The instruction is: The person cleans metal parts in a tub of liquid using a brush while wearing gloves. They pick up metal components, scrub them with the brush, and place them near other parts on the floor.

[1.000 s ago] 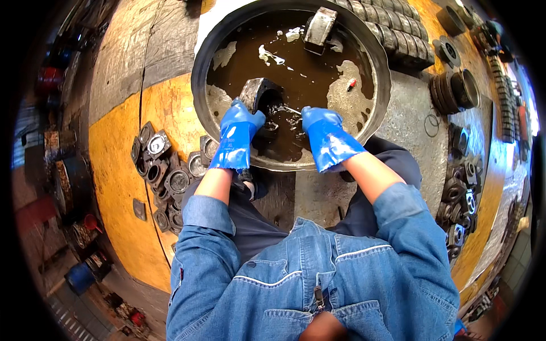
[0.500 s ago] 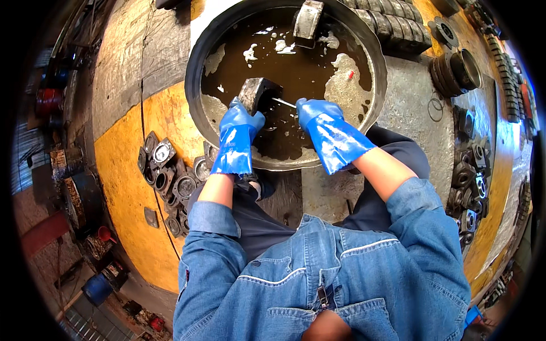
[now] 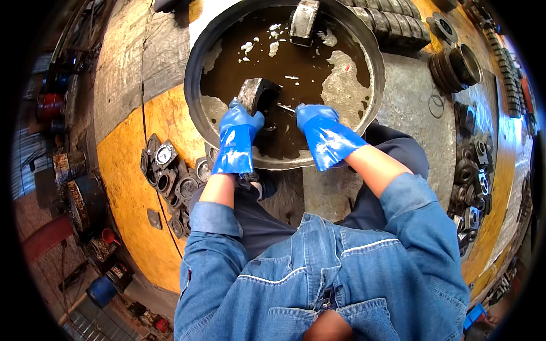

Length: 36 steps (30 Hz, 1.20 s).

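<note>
In a blue rubber glove, my left hand [image 3: 238, 122] is closed on a dark metal block [image 3: 251, 94] with a hollowed side. The block is held tilted over the near left of a round metal basin [image 3: 194, 94] of brown, foamy liquid. My right hand [image 3: 316, 117], gloved the same way, closes round a thin metal rod [image 3: 286, 107]. Its tip points left toward the hollow of the block; whether they touch I cannot tell. Another block [image 3: 304, 23] leans at the basin's far edge, partly in the liquid.
Rows of similar metal blocks [image 3: 392, 26] lie beyond the basin at the far right, near stacked metal rings [image 3: 455, 68]. Flanged metal parts [image 3: 185, 186] are heaped on the floor to the left, and more parts [image 3: 469, 176] line the right. My knees flank the basin's near rim.
My right hand and the rod have shifted slightly, the rod now angled a little more downward to the right. Foam patches have drifted on the liquid. My left hand stays with the block.
</note>
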Motion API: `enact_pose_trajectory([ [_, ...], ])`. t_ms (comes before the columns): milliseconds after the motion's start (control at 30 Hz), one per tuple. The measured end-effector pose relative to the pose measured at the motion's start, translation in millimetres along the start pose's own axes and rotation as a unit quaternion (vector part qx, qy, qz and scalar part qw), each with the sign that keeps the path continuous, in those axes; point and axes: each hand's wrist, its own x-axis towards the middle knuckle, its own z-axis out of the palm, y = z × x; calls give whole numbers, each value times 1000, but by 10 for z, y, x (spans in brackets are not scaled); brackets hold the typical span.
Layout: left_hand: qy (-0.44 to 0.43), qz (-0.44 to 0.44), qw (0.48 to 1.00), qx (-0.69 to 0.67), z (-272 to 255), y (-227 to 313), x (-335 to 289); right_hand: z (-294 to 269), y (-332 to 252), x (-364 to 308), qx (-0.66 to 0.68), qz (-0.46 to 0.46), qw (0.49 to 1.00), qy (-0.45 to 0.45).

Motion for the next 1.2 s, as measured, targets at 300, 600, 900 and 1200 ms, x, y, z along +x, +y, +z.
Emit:
enact_pose_trajectory([
  [300, -14, 0, 1000, -7, -39, -10, -23, -96, -1, -213, 2, -36, 999, 29],
  [600, -16, -6, 1000, 0, -35, -36, -14, -246, 14, -314, -7, -56, 997, -45],
  [900, -3, -1, 1000, 6, 2, -58, 8, 50, -42, -203, -45, -11, 997, -57],
  [1200, -30, -9, 1000, 1, -18, -61, -5, 118, -66, -179, -33, -10, 998, -60],
])
